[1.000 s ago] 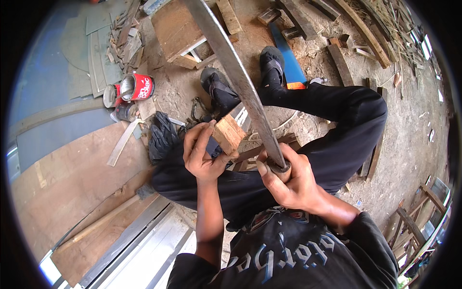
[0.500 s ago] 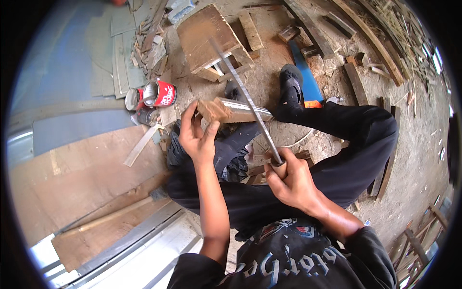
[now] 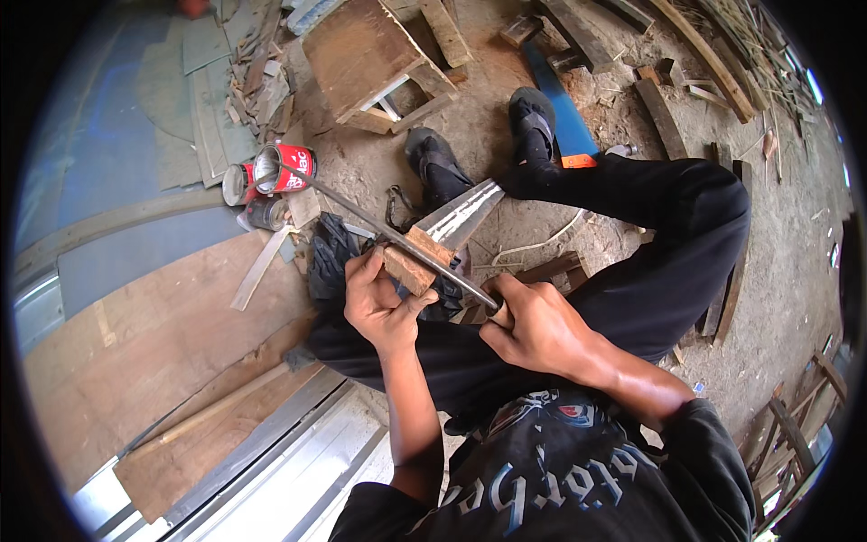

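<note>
My left hand [image 3: 381, 312] grips the near end of a wooden block [image 3: 466, 217], thumb on one side and fingers on the other. The block has a bare brown sawn end and a streak of white paint along its top; its far end reaches toward my feet. My right hand [image 3: 546, 327] is closed around the short wooden handle of a long, thin metal file [image 3: 357, 213]. The file slants across the block's near end, its tip pointing up and left. Whether it presses on the wood is hard to tell.
Red paint cans [image 3: 294, 169] stand at the left, near a black plastic bag [image 3: 330, 262]. A wooden stool [image 3: 361, 56] is beyond my feet. A handsaw with a blue blade [image 3: 562, 107] lies beside my right foot. Several timber lengths [image 3: 662, 117] are scattered right; plywood [image 3: 172, 325] lies left.
The file has swung down and left from a raised, upright slant to lie across the block's end. My left hand has tilted and lowered the block.
</note>
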Available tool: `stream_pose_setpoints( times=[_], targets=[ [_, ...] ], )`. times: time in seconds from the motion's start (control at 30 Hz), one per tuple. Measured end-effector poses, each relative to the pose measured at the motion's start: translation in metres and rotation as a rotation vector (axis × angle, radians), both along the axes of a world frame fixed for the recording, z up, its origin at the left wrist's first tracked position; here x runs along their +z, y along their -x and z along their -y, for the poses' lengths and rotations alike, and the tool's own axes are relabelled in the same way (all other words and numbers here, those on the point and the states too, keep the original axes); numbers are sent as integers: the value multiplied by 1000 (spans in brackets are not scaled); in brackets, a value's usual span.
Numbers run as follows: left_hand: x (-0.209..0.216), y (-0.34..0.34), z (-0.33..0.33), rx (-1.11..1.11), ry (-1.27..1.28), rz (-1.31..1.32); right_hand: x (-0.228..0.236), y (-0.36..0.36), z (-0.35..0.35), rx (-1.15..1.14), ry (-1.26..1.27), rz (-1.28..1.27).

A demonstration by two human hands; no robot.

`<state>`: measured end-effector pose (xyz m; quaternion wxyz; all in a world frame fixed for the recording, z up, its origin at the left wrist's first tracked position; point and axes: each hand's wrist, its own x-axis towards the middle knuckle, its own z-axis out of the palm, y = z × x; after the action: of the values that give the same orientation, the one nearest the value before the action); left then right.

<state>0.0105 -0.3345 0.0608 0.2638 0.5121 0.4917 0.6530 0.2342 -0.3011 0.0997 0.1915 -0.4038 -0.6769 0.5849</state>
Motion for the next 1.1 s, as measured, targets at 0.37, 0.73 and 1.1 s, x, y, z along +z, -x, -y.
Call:
stream_pose_setpoints(
  times=[0.37,0.73,1.1],
  targets=[
    [-10,15,6,-41,-35,-37,13,-6,-1,20,41,-4],
    [-14,13,1,-47,-31,18,26,-9,-4,23,11,-65],
    [-13,17,8,53,135,-79,29,-11,-1,40,23,-78]
  ],
)
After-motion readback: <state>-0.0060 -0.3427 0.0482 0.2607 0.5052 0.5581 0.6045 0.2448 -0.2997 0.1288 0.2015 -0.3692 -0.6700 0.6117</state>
